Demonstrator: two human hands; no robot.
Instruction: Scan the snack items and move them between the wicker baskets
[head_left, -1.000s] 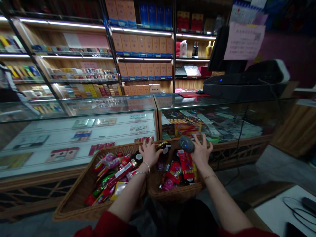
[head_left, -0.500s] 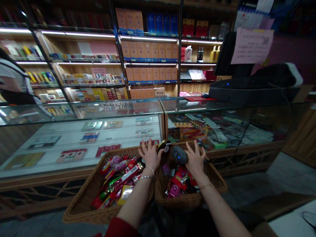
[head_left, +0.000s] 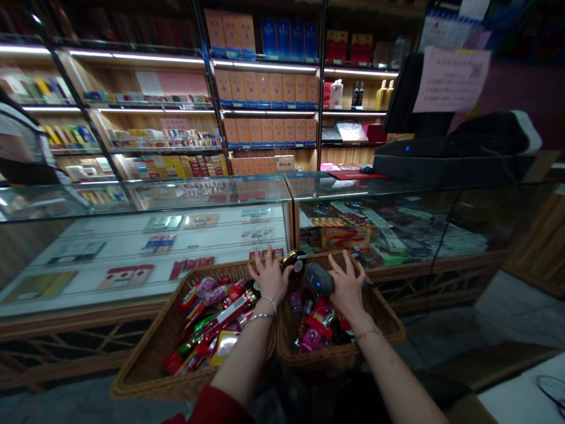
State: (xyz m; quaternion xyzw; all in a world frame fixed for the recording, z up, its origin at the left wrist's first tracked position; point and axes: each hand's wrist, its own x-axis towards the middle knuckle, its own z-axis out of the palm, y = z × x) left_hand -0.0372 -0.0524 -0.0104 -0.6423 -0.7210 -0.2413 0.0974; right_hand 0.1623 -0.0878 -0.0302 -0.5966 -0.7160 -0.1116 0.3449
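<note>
- In the head view, the left hand (head_left: 271, 280) has its fingers spread over the rims where two baskets meet; its thumb touches a dark round container, but whether the fingers grip it cannot be told.
- The round container (head_left: 295, 261) is glossy and nearly black, with a gold-coloured edge and a pale round sticker; a small white label shows near its top. It sits tilted at the far rim of the right basket, between the two hands.
- The right hand (head_left: 348, 290) holds a barcode scanner against its palm, its upper fingers fanned apart.
- The barcode scanner (head_left: 318, 278) is grey with a rounded head and a lit blue spot, and is over the right basket, close to the container.
- The left wicker basket (head_left: 128, 371) holds a heap of bright wrapped sweets, among them a long red pack (head_left: 232, 310) with a white label and a yellow packet (head_left: 226, 344).
- The right wicker basket (head_left: 392, 324) holds a red packet (head_left: 321, 318), a pink packet (head_left: 310, 340) and a small purple item (head_left: 295, 302).
- Beyond the baskets stands a glass display counter (head_left: 198, 197), and a person (head_left: 22, 141) is partly visible at the far left.
</note>
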